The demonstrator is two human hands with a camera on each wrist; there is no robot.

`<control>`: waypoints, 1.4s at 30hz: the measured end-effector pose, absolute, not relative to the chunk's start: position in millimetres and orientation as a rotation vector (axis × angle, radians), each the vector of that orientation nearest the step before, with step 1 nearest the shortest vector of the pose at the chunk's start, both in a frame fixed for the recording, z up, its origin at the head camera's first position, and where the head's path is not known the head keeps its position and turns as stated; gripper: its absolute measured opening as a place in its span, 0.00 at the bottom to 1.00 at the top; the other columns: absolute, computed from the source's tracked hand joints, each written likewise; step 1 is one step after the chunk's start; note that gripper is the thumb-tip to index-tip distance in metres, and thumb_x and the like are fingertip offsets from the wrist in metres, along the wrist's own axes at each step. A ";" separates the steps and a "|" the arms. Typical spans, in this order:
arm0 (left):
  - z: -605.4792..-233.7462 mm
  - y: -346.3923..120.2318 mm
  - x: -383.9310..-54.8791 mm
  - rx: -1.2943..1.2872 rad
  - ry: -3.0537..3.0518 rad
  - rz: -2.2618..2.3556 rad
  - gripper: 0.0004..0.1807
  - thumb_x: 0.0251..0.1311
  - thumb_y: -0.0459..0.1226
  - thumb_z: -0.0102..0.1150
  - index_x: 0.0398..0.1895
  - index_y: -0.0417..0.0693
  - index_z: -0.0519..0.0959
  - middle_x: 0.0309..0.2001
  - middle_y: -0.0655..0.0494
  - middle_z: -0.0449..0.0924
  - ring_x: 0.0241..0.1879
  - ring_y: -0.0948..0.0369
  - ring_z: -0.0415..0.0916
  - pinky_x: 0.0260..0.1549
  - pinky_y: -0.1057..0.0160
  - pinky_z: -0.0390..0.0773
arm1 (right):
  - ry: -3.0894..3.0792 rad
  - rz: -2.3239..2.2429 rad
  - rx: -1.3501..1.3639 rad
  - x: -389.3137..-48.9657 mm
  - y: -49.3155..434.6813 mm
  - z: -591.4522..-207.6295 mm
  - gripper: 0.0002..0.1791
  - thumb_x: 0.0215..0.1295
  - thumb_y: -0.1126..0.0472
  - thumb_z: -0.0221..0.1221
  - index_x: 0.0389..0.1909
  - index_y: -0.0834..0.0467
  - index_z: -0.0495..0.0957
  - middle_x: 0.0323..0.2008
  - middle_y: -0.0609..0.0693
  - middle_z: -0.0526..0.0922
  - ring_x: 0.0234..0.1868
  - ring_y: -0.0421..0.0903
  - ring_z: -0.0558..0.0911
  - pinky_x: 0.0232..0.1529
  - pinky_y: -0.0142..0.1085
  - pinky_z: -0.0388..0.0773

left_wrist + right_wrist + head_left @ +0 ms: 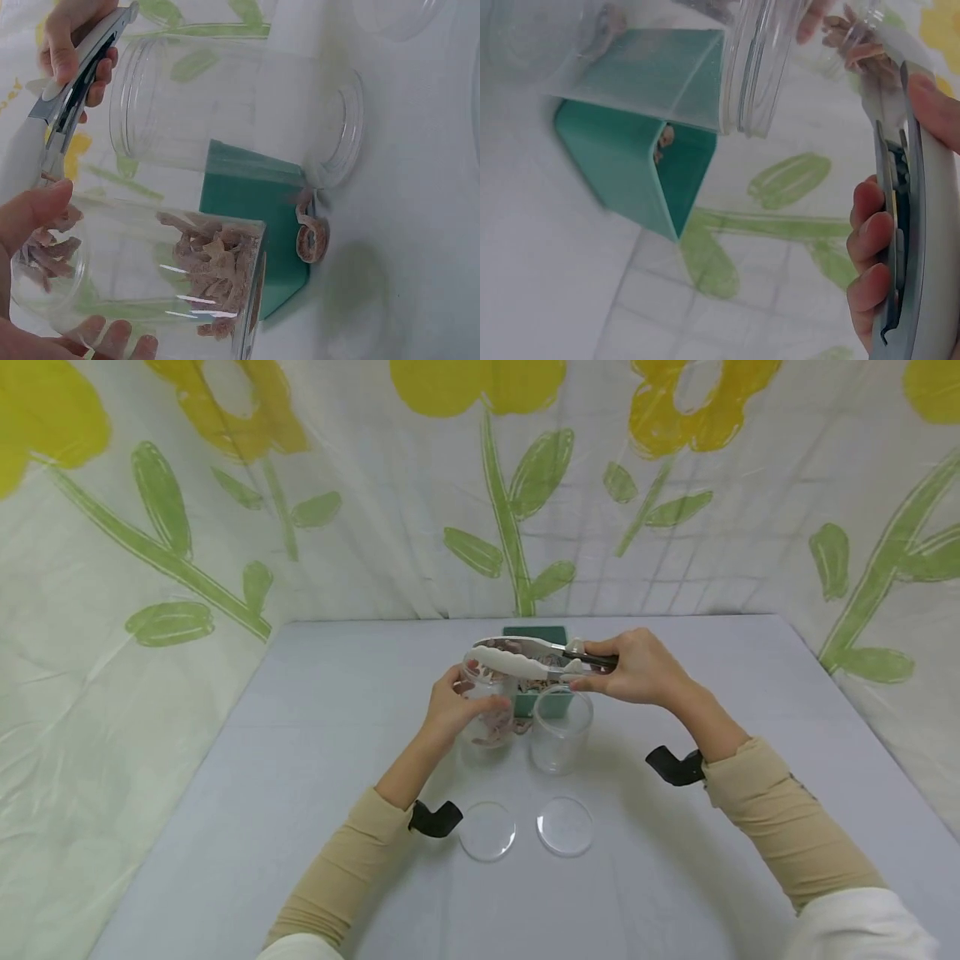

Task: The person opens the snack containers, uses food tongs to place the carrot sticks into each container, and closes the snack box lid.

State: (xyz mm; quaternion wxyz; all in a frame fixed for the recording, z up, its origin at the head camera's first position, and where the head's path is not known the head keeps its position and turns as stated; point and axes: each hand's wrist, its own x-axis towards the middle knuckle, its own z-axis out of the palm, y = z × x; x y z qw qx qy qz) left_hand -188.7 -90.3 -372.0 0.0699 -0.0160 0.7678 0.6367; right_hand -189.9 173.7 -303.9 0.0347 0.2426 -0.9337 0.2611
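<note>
My left hand (447, 710) grips a clear jar (487, 689) by its side; brown, curled dried strips (217, 270) lie at its bottom. My right hand (637, 667) holds white-headed tongs (513, 662) by the handles, their heads over this jar's mouth. More strips (52, 255) show at the jar's mouth, by the tong heads. A second clear jar (558, 743) stands upright on the table, without visible strips. Behind both jars is a green box (534, 632) holding more strips, partly hidden by the tongs and jars.
Two round clear lids, a left one (487, 832) and a right one (565, 827), lie flat in front of the jars. One loose curled strip (311, 241) lies on the table (315, 760) beside the green box. A flower-printed curtain (375, 527) hangs behind the table.
</note>
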 end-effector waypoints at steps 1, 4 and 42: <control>-372.6 -90.5 -188.4 -0.035 2.318 1.908 0.40 0.49 0.34 0.74 0.66 0.41 0.67 0.60 0.44 0.69 0.63 0.49 0.65 0.59 0.49 0.70 | -2.881 0.797 0.745 -189.9 174.0 -303.4 0.31 0.53 0.54 0.72 0.55 0.67 0.78 0.13 0.45 0.77 0.14 0.42 0.68 0.18 0.34 0.63; -373.4 -89.4 -186.7 0.002 2.342 1.885 0.39 0.48 0.32 0.74 0.65 0.41 0.67 0.58 0.44 0.70 0.60 0.50 0.67 0.57 0.49 0.71 | -2.902 0.784 0.751 -189.1 174.6 -301.6 0.31 0.53 0.53 0.72 0.54 0.67 0.79 0.18 0.46 0.80 0.16 0.41 0.70 0.20 0.34 0.65; -400.1 -105.6 -181.9 0.264 2.118 2.255 0.40 0.43 0.14 0.62 0.62 0.35 0.60 0.67 0.36 0.60 0.71 0.45 0.52 0.66 0.50 0.62 | -2.977 0.870 0.710 -180.6 194.0 -291.8 0.31 0.54 0.53 0.71 0.54 0.69 0.78 0.17 0.46 0.80 0.12 0.41 0.63 0.18 0.33 0.60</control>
